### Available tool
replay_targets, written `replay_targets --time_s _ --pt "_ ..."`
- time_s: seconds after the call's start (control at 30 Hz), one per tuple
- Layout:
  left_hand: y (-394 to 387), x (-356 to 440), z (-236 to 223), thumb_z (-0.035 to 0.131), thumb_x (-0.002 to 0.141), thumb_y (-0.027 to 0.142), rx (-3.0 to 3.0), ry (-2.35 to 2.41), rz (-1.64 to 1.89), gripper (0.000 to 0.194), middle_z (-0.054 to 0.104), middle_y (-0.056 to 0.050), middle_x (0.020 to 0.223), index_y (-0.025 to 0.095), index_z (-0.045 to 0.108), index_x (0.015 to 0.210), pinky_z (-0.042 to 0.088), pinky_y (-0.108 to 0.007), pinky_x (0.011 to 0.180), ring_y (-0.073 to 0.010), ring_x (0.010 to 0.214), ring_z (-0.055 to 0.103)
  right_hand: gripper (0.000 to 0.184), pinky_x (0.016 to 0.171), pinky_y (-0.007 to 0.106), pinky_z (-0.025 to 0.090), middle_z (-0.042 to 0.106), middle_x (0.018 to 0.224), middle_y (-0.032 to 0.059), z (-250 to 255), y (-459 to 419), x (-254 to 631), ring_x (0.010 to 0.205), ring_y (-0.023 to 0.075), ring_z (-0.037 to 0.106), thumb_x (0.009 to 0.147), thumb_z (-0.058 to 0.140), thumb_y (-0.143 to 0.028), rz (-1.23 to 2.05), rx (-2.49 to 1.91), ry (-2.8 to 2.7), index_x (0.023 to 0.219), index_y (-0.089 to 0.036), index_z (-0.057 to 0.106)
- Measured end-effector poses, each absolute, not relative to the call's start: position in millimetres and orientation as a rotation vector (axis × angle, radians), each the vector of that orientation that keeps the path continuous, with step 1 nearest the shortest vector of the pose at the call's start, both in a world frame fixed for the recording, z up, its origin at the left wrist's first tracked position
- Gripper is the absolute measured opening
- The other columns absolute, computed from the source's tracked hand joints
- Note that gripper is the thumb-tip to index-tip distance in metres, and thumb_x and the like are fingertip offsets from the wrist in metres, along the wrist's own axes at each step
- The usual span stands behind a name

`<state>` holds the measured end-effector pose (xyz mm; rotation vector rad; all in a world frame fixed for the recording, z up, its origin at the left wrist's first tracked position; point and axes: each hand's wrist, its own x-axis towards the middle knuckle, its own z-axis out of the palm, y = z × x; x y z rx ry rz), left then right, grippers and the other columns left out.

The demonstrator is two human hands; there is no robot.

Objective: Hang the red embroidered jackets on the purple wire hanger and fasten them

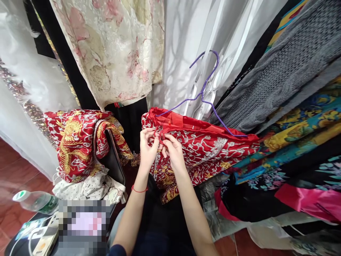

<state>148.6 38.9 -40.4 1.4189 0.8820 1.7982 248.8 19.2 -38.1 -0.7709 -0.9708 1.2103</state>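
Observation:
A red garment (197, 153) embroidered in silver and gold hangs in front of me, probably a skirt. Its top edge, with a plain red lining, is on a purple wire hanger (204, 87). Thin red fabric ties (161, 136) show at the left end of that edge. My left hand (148, 149) pinches the ties between thumb and fingers. Close beside it, my right hand (173, 150) is closed on the same ties, its fingertips almost meeting the left ones. Exactly how the ties are looped between the fingers is too small to make out.
Left, a matching red and gold garment (77, 142) lies over a dark chair, above a spotted white cloth (80, 186). A plastic bottle (36, 202) and cables sit lower left. Floral cloth (117, 49) hangs above; a grey knit (282, 64) and other clothes crowd the right.

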Motion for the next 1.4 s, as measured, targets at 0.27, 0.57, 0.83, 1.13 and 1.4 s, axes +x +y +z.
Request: replay_targets --time_s 0.27,0.57,0.83,1.13,1.4 --pt "33 148 -40 0.053 0.091 0.021 1.609 1.049 1.793 0.006 0.063 -0.002 0.092 0.021 0.058 0.096 0.050 -0.027 0.081 -0.0134 0.086 0.063 0.016 0.040 0.018 0.027 0.055 0.057 -0.0066 -34 19 249 0.040 0.0031 0.038 0.077 0.063 -0.034 1.295 -0.751 -1.023 0.082 -0.019 0.061" --pt "32 142 -42 0.066 0.087 0.040 1.659 1.019 1.728 0.022 0.069 -0.005 0.092 0.019 0.068 0.084 0.051 -0.032 0.088 -0.0179 0.091 0.065 0.025 0.048 0.021 0.031 0.041 0.060 -0.0079 -34 20 247 0.051 0.0062 0.033 0.073 0.070 -0.043 1.043 -0.847 -1.135 0.081 -0.020 0.062" --pt "38 138 -53 0.060 0.090 0.037 1.129 1.000 1.929 0.019 0.065 -0.002 0.089 0.019 0.064 0.088 0.051 -0.025 0.081 -0.0122 0.083 0.062 0.023 0.048 0.021 0.031 0.053 0.067 -0.0051 -40 22 252 0.052 0.0071 0.038 0.077 0.067 -0.042 0.994 -0.906 -1.051 0.086 -0.021 0.061" --pt "69 123 -99 0.067 0.079 0.035 1.026 1.277 1.892 0.040 0.055 -0.010 0.116 0.021 0.044 0.109 0.048 -0.034 0.095 -0.0164 0.104 0.060 0.024 0.046 0.020 0.027 0.046 0.062 -0.0075 -41 25 263 0.050 0.0060 0.035 0.076 0.069 -0.041 0.965 -0.903 -1.020 0.086 -0.021 0.059" --pt "45 134 -53 0.055 0.093 0.037 1.870 1.184 1.667 0.024 0.068 -0.009 0.112 0.021 0.061 0.109 0.045 -0.037 0.101 -0.0216 0.109 0.062 0.020 0.043 0.019 0.022 0.040 0.056 -0.0098 -37 20 261 0.046 0.0064 0.030 0.081 0.058 -0.041 1.089 -0.869 -1.104 0.089 -0.022 0.057"
